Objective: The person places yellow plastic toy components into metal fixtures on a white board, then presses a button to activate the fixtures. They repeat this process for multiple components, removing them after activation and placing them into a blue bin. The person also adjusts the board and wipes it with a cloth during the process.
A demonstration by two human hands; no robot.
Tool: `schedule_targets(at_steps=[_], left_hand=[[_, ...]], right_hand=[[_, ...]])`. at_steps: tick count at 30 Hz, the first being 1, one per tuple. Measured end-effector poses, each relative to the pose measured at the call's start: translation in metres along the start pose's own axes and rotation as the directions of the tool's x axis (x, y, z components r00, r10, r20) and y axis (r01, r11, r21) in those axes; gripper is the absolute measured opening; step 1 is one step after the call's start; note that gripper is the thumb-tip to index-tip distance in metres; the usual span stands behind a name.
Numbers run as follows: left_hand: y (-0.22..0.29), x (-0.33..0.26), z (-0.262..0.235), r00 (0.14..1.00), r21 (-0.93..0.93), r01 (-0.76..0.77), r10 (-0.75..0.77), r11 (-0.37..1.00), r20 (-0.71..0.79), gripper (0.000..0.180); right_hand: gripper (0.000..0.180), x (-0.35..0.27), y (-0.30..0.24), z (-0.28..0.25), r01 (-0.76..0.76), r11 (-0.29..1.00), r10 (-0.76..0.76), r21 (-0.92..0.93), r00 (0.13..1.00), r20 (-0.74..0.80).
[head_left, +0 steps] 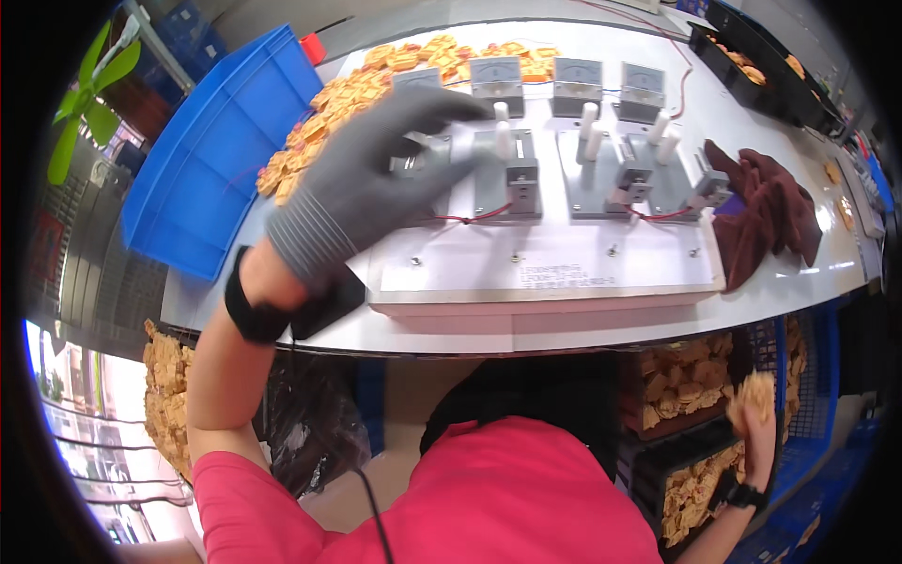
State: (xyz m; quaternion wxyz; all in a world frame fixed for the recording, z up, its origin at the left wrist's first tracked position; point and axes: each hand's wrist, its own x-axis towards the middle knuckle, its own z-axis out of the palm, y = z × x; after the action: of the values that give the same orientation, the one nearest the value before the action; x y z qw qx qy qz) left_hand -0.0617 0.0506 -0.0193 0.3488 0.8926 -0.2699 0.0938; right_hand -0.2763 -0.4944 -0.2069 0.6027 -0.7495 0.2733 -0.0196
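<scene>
Glove (329, 193), grey, covers the left hand (376, 150), which we see over a white fixture (451, 273): thumb and fingers parted, tips near a white post (503, 141); contact we cannot tell. Right hand (759, 432), blurred, low at right, we record as closed around a clutch of tan pieces (754, 387), near a black bin (646, 467). Behind the fixture, on the table (611, 324), we note a heap of tan pieces (404, 58) beside a blue bin (207, 160).

Room over front panel (456, 273); white posts (593, 143) obstruct behind.
</scene>
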Motion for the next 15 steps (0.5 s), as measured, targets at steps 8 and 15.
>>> schedule_targets(at_steps=[8, 15], left_hand=[[-0.253, -0.083, -0.094, 0.6, 0.456, 0.761, -0.768, 0.462, -0.223, 0.089], [-0.243, -0.085, -0.059, 0.501, 0.446, 0.823, -0.82, 0.351, -0.278, 0.097]], right_hand=[[0.03, -0.037, 0.282, -0.196, -0.738, 0.675, 0.553, -0.003, 0.509, -0.659], [0.03, 0.02, 0.223, -0.166, -0.202, 0.975, 0.134, -0.092, 0.864, -0.485]])
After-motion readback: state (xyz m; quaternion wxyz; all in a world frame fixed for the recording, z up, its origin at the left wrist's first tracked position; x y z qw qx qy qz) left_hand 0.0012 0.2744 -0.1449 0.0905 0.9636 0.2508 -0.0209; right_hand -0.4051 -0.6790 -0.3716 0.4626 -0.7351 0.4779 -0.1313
